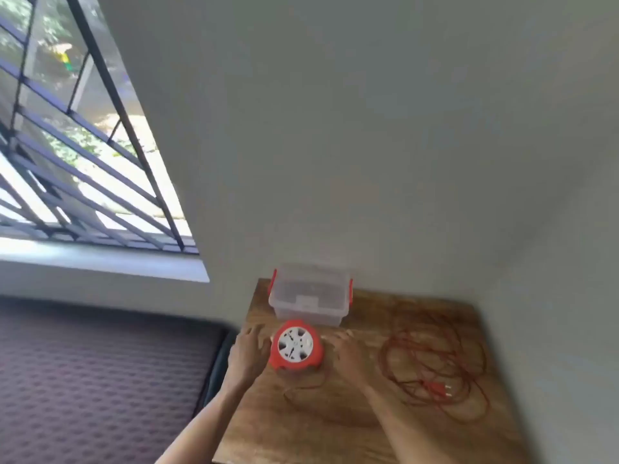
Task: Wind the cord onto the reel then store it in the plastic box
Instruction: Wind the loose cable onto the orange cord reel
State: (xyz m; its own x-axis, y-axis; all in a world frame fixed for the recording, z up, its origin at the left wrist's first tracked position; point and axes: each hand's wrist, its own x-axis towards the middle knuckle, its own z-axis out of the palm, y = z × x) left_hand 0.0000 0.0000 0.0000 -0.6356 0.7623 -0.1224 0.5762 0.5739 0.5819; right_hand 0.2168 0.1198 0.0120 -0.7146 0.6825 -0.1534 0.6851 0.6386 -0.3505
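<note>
A plain pale grey-green wall fills the frame from 12 to 3 o'clock. At 10 o'clock a window with dark metal bars lets in bright daylight; blurred greenery shows outside, and a pale sill runs beneath it. At 8 o'clock lies a dark maroon mattress with a dotted quilted pattern. At 6 o'clock a wooden table stands against the wall, beside the mattress.
</note>
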